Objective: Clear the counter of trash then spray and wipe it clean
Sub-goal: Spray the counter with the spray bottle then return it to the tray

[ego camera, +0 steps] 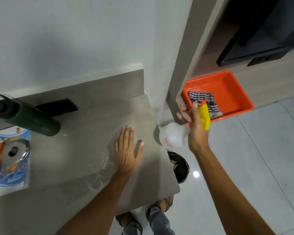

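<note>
Resting flat and open on the grey counter, the left hand steadies just right of the droplets; off the counter's right edge, the right hand grips the spray bottle, seemingly finished spraying, nearing the checked cloth in the orange tub.

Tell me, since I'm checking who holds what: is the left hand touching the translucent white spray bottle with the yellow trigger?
Apart. The head view shows the left hand flat on the grey counter; the spray bottle is in the right hand.

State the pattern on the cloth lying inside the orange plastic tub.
Dark and white stripes or checks on the cloth, clearest in the head view.
</note>
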Demonstrator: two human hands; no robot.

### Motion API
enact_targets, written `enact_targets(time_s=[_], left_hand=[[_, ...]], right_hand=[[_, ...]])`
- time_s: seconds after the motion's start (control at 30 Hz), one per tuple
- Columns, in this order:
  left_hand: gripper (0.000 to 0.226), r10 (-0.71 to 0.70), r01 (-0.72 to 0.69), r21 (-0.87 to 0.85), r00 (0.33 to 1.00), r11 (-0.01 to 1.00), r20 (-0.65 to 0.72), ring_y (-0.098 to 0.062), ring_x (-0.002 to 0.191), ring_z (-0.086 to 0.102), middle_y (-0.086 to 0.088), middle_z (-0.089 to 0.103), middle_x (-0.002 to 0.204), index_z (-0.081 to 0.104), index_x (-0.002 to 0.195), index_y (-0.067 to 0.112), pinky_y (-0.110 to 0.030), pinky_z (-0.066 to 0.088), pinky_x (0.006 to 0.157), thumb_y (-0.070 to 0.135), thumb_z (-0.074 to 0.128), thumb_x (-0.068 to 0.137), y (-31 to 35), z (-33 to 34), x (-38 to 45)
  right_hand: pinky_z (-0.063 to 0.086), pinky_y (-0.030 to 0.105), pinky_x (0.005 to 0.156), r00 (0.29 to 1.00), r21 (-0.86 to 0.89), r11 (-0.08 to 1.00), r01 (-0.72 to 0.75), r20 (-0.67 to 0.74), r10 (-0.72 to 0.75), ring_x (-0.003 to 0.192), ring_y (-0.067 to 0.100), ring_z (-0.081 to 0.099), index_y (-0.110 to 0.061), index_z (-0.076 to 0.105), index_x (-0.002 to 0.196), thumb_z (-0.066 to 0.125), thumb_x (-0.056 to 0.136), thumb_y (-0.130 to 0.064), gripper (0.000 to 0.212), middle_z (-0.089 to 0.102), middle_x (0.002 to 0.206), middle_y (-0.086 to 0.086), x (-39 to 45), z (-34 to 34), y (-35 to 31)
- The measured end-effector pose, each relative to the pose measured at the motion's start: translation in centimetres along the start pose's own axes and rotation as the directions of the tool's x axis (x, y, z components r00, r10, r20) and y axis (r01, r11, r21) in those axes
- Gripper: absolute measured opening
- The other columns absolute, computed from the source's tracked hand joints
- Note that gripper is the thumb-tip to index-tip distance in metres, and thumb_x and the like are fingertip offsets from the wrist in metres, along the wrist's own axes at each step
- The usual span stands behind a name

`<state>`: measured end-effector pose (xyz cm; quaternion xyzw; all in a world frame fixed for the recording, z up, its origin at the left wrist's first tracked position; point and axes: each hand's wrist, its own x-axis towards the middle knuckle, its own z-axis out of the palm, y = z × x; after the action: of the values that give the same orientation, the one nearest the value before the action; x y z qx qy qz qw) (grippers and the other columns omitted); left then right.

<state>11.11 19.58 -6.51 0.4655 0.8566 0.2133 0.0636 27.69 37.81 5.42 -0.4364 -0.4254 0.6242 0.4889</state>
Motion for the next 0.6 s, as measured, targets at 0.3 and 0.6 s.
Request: enact_targets(time_s=[0.3, 0.6], left_hand=[[0.066, -0.145, 0.149, 0.066, 0.988, 0.987, -0.057, -0.038, 0.157, 0.046, -0.015, 0.045, 0.171, 0.049, 0.162, 0.007, -0.054, 0.040, 0.125, 0.046, 0.049, 0.109, -7.9, -4.2, -4.3], [0.071, -0.353, 0.356, 0.040, 0.933, 0.934, -0.078, -0.042, 0.154, 0.046, -0.020, 0.047, 0.168, 0.049, 0.159, 0.003, -0.057, 0.037, 0.128, 0.051, 0.045, 0.107, -16.4, -9.3, -8.8]], right_hand=[[0.069, 0.032, 0.077, 0.921, -0.143, 0.928, -0.343, 0.144, 0.362, 0.102, 0.020, 0.083, -0.034, 0.069, 0.133, 0.066, 0.100, -0.062, 0.043, 0.082, 0.113, 0.003, -11.8, 7.3, 4.3], [0.066, 0.044, 0.078, 0.754, -0.273, 0.750, -0.602, 0.113, 0.647, 0.094, 0.026, 0.082, -0.030, 0.077, 0.118, 0.057, 0.110, -0.053, 0.031, 0.082, 0.106, 0.007, -24.0, 11.2, 9.3]])
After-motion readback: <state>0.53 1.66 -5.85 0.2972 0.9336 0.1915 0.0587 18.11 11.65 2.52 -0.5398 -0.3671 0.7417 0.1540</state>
